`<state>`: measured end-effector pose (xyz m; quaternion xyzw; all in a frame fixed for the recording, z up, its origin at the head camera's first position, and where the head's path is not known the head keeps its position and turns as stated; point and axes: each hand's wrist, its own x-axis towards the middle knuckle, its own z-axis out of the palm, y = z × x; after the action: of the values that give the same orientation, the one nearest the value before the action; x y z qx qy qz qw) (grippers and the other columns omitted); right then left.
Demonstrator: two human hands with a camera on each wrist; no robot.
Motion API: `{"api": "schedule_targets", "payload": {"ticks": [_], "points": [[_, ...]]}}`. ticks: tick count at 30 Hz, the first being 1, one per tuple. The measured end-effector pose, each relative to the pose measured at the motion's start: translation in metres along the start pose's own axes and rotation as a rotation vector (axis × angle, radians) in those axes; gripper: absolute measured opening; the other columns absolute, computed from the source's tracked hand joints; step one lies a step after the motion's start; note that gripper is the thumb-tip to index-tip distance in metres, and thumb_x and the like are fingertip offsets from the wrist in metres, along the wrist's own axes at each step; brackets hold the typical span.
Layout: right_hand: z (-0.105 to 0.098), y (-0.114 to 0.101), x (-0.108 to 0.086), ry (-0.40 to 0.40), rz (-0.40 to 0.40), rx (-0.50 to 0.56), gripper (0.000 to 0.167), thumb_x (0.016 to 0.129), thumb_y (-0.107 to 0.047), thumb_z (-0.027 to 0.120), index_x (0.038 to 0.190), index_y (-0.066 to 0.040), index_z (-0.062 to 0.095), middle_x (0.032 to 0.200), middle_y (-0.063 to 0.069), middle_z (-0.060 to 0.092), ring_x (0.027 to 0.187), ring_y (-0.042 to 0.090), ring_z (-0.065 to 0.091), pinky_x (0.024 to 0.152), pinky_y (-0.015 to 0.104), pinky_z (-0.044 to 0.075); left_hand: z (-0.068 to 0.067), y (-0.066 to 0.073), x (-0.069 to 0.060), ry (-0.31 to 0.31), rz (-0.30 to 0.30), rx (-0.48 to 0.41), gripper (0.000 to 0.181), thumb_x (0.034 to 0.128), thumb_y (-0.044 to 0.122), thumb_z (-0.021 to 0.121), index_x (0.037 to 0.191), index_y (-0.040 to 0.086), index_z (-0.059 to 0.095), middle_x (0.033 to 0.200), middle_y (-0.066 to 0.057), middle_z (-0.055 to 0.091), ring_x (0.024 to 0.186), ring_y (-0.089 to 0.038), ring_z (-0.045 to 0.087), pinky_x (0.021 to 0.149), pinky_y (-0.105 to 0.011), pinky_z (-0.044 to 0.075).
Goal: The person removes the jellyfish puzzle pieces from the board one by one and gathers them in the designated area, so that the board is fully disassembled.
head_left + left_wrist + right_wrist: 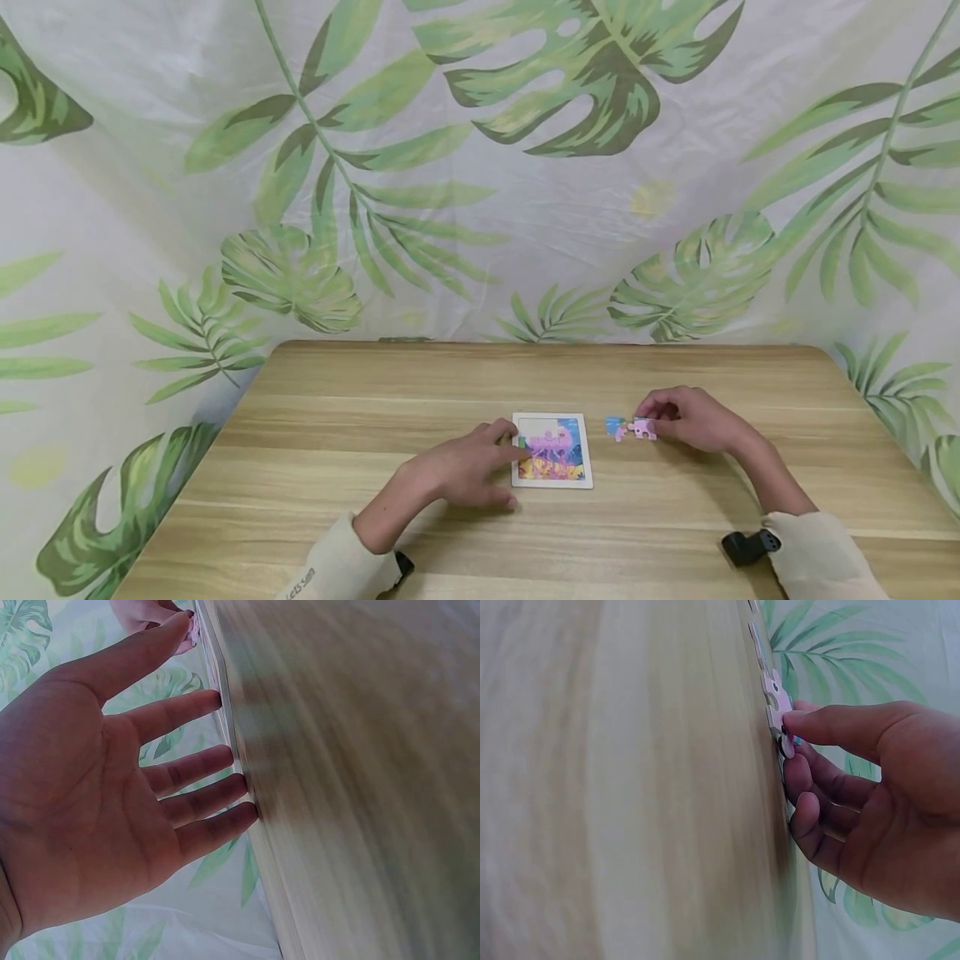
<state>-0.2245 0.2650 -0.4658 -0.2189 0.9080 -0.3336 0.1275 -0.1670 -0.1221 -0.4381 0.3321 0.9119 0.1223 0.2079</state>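
A square jigsaw puzzle board [588, 458] with a white border lies near the middle of the table. Its picture is pink, blue and yellow, with a pale patch at the upper left. My left hand [468, 468] rests at its left side, fingers spread, the fingertips over or on the board's left part. To the right of the board, my right hand [697, 419] pinches a pink puzzle piece [643, 428] between thumb and fingers, close to the tabletop. The same piece [778, 697] shows at the thumb in the right wrist view. A blue and pink puzzle piece [615, 426] lies just left of it.
The wooden table [375, 375] reaches back to a hanging cloth [555, 217] printed with green leaves. Black devices sit at both cuffs, the right one [750, 547] more visible.
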Motion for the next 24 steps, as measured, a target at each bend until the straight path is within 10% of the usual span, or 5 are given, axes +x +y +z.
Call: {"api": "schedule_targets", "payload": {"ticks": [24], "points": [[0.0040,-0.0045,0.0010,0.020,-0.027,-0.027,0.019,0.094,0.001,0.075,0.110,-0.008,0.076,0.101,0.001,0.074,0.091,0.013,0.061,0.077,0.024,0.052,-0.0011,-0.0010,0.0001,-0.001,0.008,0.002,0.063,0.1003,0.043,0.075,0.157,0.023,0.057,0.165,-0.008,0.042,0.148,-0.026,0.048,0.116,-0.043,0.051]]}}
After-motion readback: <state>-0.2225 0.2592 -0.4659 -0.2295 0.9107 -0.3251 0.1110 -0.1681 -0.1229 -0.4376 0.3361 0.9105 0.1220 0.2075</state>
